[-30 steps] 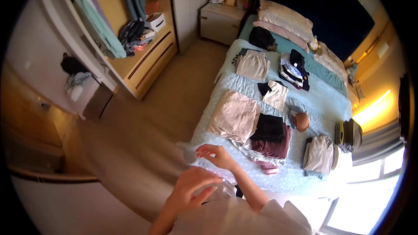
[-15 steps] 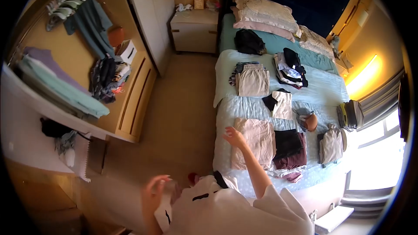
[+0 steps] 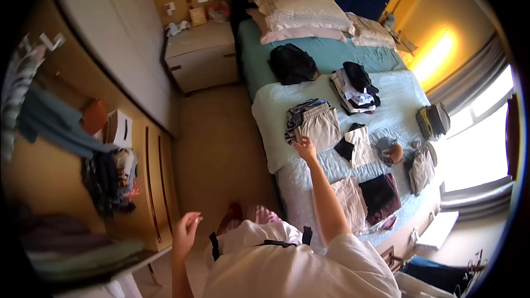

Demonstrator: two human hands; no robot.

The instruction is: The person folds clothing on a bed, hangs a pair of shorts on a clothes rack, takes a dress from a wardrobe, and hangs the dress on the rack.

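Note:
My right hand (image 3: 305, 149) is stretched out over the bed, at the lower left corner of some folded beige shorts (image 3: 320, 127); its fingers are slightly curled and apart, and nothing shows in them. Low in the view, my left hand (image 3: 186, 226) hangs over the floor beside the wardrobe, fingers loosely bent and holding nothing. Patterned dark clothes (image 3: 296, 117) lie beside the shorts. To their right are a white and black garment (image 3: 360, 146) and a stack of folded clothes (image 3: 353, 92). Nearer to me lie pink folded fabric (image 3: 345, 201) and dark folded clothes (image 3: 379, 196).
A bed (image 3: 270, 99) fills the right side, with pillows (image 3: 301, 11) and a black bag (image 3: 291, 63). A nightstand (image 3: 201, 58) stands beyond the floor strip (image 3: 221, 132). At the left, an open wardrobe (image 3: 130, 209) holds clothes and a white box (image 3: 118, 128).
The view has moved forward along the bed and turned toward the nightstand. My right hand has gone from over the near bed edge to the beige shorts; my left hand has moved apart from it.

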